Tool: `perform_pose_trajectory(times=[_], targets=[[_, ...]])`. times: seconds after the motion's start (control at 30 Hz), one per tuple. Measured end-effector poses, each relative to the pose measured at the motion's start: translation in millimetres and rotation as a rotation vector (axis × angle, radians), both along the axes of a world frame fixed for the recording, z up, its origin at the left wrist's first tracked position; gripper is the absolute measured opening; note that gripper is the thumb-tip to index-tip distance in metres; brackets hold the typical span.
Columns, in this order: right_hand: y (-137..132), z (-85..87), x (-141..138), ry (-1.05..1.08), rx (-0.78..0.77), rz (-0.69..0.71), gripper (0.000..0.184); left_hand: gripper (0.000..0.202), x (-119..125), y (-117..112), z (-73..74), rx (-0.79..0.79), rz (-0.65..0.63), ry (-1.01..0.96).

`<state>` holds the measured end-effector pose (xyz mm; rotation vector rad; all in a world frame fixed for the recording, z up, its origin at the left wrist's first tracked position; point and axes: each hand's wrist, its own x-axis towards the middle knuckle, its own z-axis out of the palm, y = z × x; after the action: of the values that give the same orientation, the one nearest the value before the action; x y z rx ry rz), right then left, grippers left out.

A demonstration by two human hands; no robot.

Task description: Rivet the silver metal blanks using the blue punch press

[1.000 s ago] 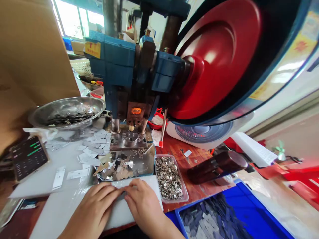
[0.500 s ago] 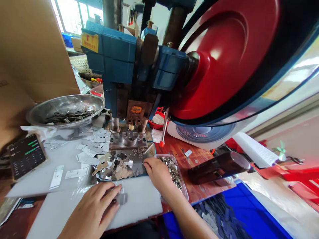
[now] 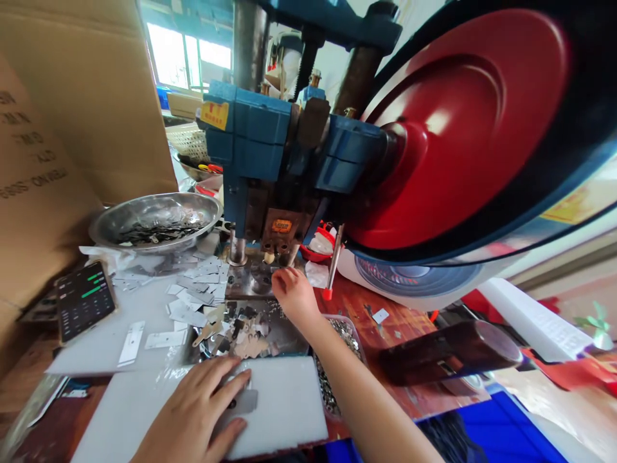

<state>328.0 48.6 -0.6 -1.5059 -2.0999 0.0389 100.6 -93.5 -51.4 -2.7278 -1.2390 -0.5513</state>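
My left hand (image 3: pixel 200 402) rests on a white foam pad (image 3: pixel 294 399), its fingers spread beside a small grey metal plate (image 3: pixel 248 400). At the blue press (image 3: pixel 255 122), my right hand (image 3: pixel 295 296) reaches to the right side of the steel die (image 3: pixel 241 283), under the raised upper tooling (image 3: pixel 284 225). Its fingers are curled together, and whatever they pinch is hidden. Between the hands and the die, a pile of loose stamped metal pieces (image 3: pixel 250 337) covers part of a dark tray. Below my right forearm stands a clear plastic box (image 3: pixel 359 341) of tiny metal parts.
A large red flywheel (image 3: pixel 463 128) fills the upper right. Flat metal blanks (image 3: pixel 193 296) lie left of the die, near a steel bowl (image 3: pixel 103 225) and a phone (image 3: pixel 84 302). A dark cylinder (image 3: pixel 453 354) lies right, above a blue bin (image 3: pixel 511 424).
My right hand has moved from beside the loose pieces up and forward to the die. My left hand stays on the pad by the plate, its fingers slightly more spread. The camera view has shifted.
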Motion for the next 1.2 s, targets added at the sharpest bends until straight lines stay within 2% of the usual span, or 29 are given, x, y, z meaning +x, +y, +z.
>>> perform_pose_trajectory(times=[0.13,0.27,0.37,0.43,0.5,0.63,0.7,0.77,0.83,0.93,1.0,1.1,1.2], targets=[[22,3.3,-5,-0.102,0.082,0.095,0.020,0.049,0,-1,0.2,-0.062,0.028,-0.020],[21,0.5,4,-0.112,0.107,0.159,0.028,0.050,3,-7,8.8,-0.184,0.024,-0.068],[20,-5.1,10,-0.023,0.117,0.231,0.030,0.047,-1,-7,17.0,-0.244,0.017,-0.159],[18,-8.5,12,0.042,0.138,0.249,0.029,0.033,-12,1,21.9,-0.239,0.079,-0.237],[14,-10.0,13,0.090,0.157,0.225,0.029,0.021,-33,15,26.2,-0.203,0.199,-0.285],[-6,-5.2,15,0.149,0.130,0.196,0.027,0.020,-80,47,32.3,-0.196,0.466,-0.146],[-18,-0.4,12,0.161,0.093,0.209,0.025,0.018,-94,56,35.9,-0.244,0.489,-0.090],[-30,4.2,6,0.193,0.030,0.223,0.024,0.016,-95,59,41.5,-0.339,0.471,-0.110],[-40,7.1,-5,0.274,-0.089,0.252,0.023,0.018,-85,59,49.2,-0.502,0.456,-0.227],[-56,7.7,-26,0.502,-0.391,0.305,0.024,0.026,-58,58,60.5,-0.786,0.451,-0.539],[-65,6.8,-38,0.686,-0.619,0.327,0.027,0.031,-40,58,65.9,-0.909,0.449,-0.735],[-76,7.7,-47,0.922,-0.845,0.335,0.034,0.034,-21,55,70.4,-0.999,0.437,-0.877],[-82,11.4,-46,1.062,-0.897,0.332,0.039,0.036,-10,51,73.4,-1.038,0.402,-0.930]])
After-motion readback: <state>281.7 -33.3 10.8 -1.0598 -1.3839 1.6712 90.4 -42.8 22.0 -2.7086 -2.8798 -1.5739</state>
